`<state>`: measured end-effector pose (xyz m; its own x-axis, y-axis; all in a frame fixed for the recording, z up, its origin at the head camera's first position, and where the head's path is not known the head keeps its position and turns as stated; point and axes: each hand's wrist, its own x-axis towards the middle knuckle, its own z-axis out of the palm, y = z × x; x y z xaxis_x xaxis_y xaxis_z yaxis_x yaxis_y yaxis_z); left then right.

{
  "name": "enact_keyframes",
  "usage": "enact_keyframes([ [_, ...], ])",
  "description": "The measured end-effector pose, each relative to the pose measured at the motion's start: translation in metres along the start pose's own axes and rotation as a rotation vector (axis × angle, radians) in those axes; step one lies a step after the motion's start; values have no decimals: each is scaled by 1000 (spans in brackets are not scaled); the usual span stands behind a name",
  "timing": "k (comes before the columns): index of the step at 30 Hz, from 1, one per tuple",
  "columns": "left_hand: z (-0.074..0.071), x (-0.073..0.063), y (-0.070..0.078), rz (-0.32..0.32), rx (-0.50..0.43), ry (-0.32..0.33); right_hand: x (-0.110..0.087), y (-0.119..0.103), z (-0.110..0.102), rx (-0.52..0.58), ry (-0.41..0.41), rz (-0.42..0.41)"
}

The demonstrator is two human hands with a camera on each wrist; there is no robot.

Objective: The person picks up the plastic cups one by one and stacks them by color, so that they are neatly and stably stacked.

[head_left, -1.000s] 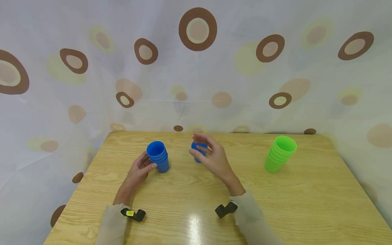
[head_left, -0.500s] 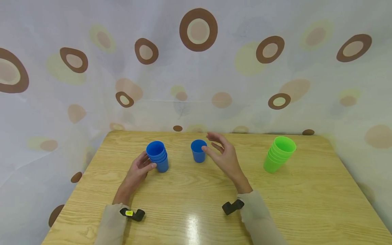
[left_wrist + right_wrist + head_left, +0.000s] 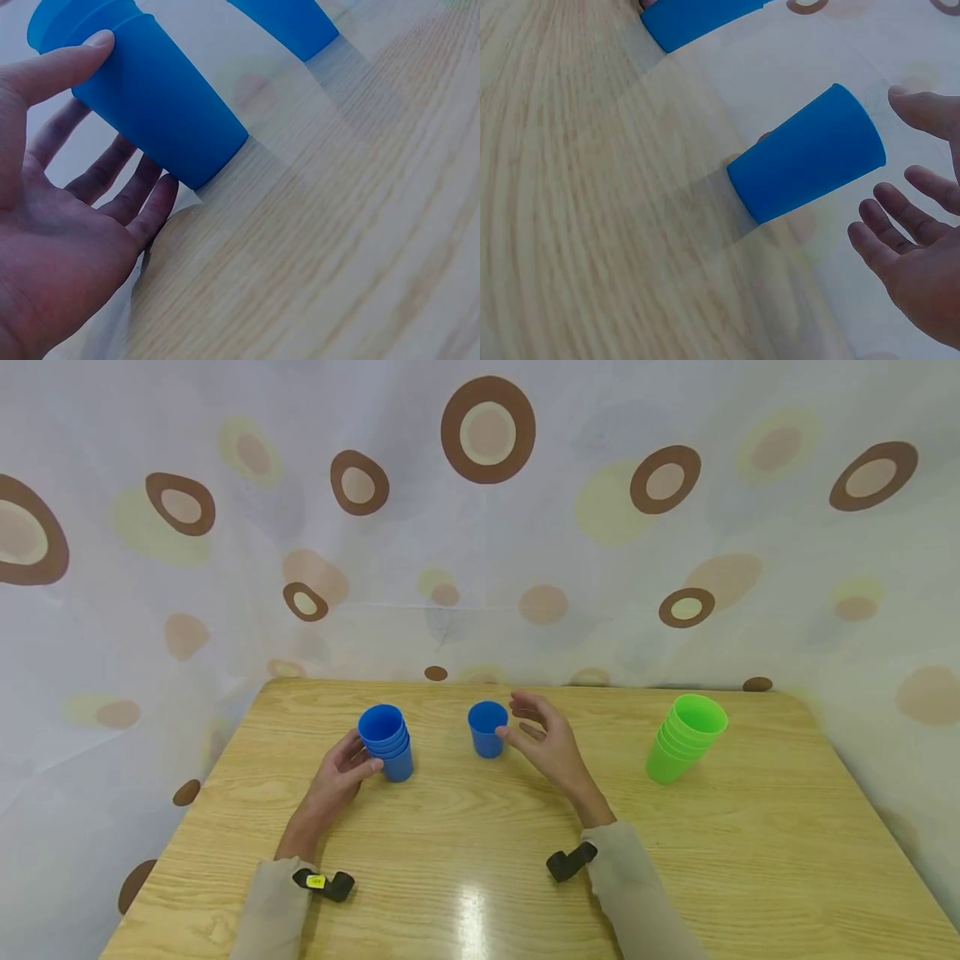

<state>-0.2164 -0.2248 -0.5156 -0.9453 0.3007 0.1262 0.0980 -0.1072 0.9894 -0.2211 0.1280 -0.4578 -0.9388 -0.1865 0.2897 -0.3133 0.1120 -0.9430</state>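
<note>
A stack of nested blue cups [image 3: 396, 760] stands upright at the left of the table. My left hand [image 3: 335, 781] holds it from the left, with the thumb on its near side and the other fingers behind, as the left wrist view also shows. To its right a single blue cup [image 3: 489, 739] stands upright on the table. My right hand [image 3: 553, 747] is just right of this cup, its fingers spread and loosely bent. In the right wrist view a gap shows between the fingers and the single cup [image 3: 806, 161].
Toward the right of the wooden table [image 3: 480, 835] stands a stack of nested light-green cups [image 3: 678, 743], leaning slightly to the right in view. Behind the table's back edge hangs a white cloth [image 3: 405, 552] printed with brown and pale circles.
My right hand has drawn back to the right from in front of the single blue cup, which now shows almost fully. The left hand and both stacks stay in place.
</note>
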Motion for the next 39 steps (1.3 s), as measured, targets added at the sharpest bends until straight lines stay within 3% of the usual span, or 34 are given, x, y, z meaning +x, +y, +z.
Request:
enact_keyframes([
  [5,0,0,0,11,-9,-9,4,26,-1,-14,-27,41],
  [11,0,1,-1,6,7,0,7,36,4,15,-51,89],
  [26,1,0,-1,-23,19,9,8,38,14,18,-73,101],
  [39,1,0,-2,-9,16,-2,9,35,17,20,-58,106],
])
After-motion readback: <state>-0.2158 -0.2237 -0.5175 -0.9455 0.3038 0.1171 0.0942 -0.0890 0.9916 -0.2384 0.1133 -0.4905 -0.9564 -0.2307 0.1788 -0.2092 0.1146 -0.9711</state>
